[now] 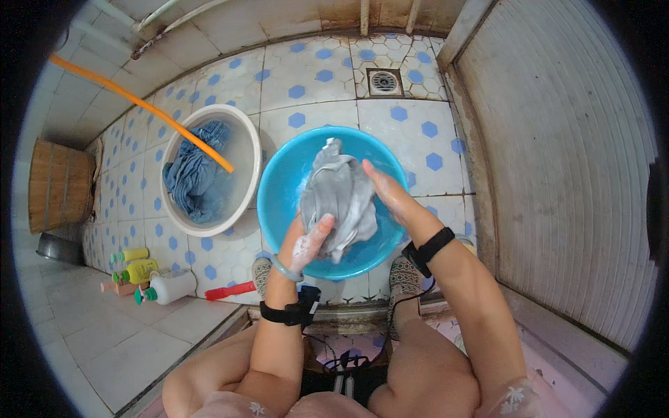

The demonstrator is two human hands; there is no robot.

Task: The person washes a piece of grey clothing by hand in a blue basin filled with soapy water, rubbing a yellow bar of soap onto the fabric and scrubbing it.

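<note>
A wet grey cloth garment (339,193), bunched up and streaked with suds, is held over a blue plastic basin (272,224) on the tiled floor. My left hand (307,241) grips its lower left side, thumb on top and foam on the skin; the fingers are hidden beneath the cloth. On the right, my right hand (388,192) is by the garment's edge with its fingers extended and wet. Whether those fingertips touch the cloth is unclear. Part of the basin's inside is covered by the garment.
Left of the blue basin stands a white basin (256,162) with blue fabric (193,172) in cloudy water. An orange hose (151,108) reaches into it. Several pump bottles (170,286) and a red-handled object (230,291) lie lower left. A floor drain (384,82) is at the back.
</note>
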